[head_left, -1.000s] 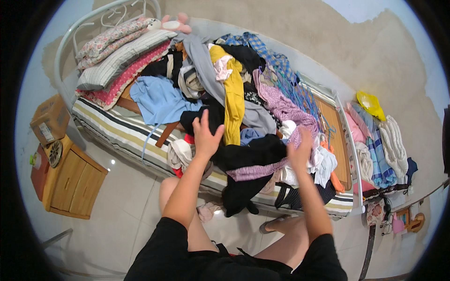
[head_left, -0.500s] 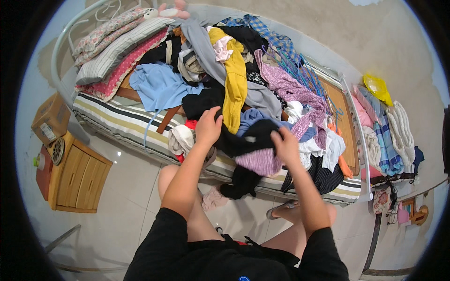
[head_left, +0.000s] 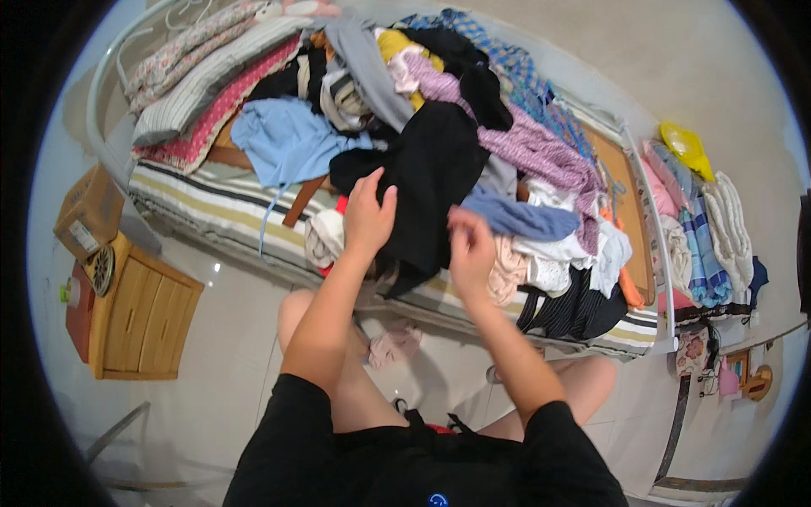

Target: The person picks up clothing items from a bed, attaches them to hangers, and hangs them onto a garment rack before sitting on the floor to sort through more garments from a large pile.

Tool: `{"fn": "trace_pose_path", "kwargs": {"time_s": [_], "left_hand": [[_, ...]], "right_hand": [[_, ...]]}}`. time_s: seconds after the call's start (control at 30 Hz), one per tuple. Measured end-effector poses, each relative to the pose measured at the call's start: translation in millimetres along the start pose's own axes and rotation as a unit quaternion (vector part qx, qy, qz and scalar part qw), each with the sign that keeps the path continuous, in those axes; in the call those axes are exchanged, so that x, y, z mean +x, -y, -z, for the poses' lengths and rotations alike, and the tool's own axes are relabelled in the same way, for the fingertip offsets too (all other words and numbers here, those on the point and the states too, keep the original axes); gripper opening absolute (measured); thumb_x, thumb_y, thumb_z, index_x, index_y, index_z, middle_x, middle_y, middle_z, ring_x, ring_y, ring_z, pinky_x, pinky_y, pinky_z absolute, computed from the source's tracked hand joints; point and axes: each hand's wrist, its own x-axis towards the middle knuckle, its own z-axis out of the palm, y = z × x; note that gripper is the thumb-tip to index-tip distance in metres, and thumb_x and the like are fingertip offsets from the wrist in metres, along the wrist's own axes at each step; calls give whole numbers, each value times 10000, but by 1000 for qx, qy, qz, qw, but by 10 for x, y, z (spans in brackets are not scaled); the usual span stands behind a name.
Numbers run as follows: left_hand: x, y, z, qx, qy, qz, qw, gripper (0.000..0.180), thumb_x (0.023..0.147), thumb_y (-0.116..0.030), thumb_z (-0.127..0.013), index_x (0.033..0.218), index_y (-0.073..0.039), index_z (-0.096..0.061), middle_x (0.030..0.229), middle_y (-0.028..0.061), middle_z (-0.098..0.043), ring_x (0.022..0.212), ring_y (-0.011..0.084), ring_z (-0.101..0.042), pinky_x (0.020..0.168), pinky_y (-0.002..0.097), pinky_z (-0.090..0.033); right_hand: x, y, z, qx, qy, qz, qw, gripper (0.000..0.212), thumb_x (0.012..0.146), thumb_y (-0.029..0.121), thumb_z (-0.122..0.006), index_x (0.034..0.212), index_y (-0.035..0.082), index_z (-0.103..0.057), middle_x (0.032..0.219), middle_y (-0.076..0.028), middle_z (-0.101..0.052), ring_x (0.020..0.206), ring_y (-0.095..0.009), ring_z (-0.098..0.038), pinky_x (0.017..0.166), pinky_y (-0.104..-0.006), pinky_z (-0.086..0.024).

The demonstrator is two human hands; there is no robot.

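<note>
A black garment (head_left: 427, 173) lies spread over the front of a heap of clothes, its lower end hanging toward the bed's near edge. My left hand (head_left: 370, 215) rests at its left side with fingers stretched and thumb apart. At its right edge is my right hand (head_left: 471, 253), fingers bent and blurred; whether they pinch the cloth does not show. A blue garment (head_left: 519, 213) lies just right of that hand, with a peach cloth (head_left: 507, 270) below it. To the left are a light blue garment (head_left: 287, 139) and a crumpled off-white cloth (head_left: 325, 237).
The heap covers a bed with a striped sheet (head_left: 211, 203); pillows (head_left: 198, 80) are stacked at its left end. Purple patterned cloth (head_left: 541, 156) and hangers (head_left: 615, 190) lie right. A wooden cabinet (head_left: 148, 317) stands left, and pink cloth (head_left: 395, 345) lies on the floor.
The black garment, bunched between my hands before, now lies spread and covers most of the yellow garment. My right hand has moved left. The purple striped piece beneath it no longer shows there.
</note>
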Motion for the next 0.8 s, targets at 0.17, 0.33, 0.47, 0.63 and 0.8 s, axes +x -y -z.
{"fn": "trace_pose_path", "kwargs": {"time_s": [0.17, 0.33, 0.47, 0.63, 0.8], "left_hand": [[-536, -340, 35, 49, 73, -175, 981, 189, 741, -82, -603, 925, -44, -589, 859, 121, -555, 831, 326, -520, 718, 418, -436], [-1210, -248, 163, 116, 648, -9, 753, 249, 819, -258, -560, 990, -81, -600, 888, 187, -606, 876, 349, -584, 757, 422, -462], [-1472, -133, 247, 184, 725, 24, 663, 310, 838, -310, -539, 1064, -100, -576, 991, 189, -602, 955, 347, -573, 822, 426, -449], [-1420, 73, 270, 200, 671, 99, 708, 367, 846, -339, -524, 1081, -57, -542, 1028, 184, -593, 995, 352, -558, 837, 435, -436], [-1234, 128, 144, 193, 650, 83, 730, 412, 833, -345, -542, 1081, -16, -526, 1052, 208, -585, 1002, 361, -556, 842, 439, -433]], "right_hand": [[-1913, -844, 10, -112, 108, -53, 986, 130, 750, -60, -499, 826, 8, -580, 832, -137, -597, 767, -261, -583, 699, -312, -468], [-2881, -1589, 115, -239, 299, -208, 900, 192, 748, 36, -540, 923, 33, -618, 914, -160, -613, 820, -314, -577, 715, -377, -471], [-2942, -2003, -59, -301, 436, -171, 831, 317, 781, 204, -547, 1076, 94, -588, 1214, -108, -507, 1108, -303, -452, 947, -358, -381], [-2887, -2036, -451, -236, 503, -231, 799, 378, 804, 200, -537, 1174, 121, -529, 1341, -125, -369, 1133, -323, -422, 952, -364, -383], [-3511, -2674, -581, -118, 389, -340, 848, 217, 822, 167, -546, 1003, 70, -618, 1150, -144, -542, 1009, -263, -538, 816, -366, -449]]}}
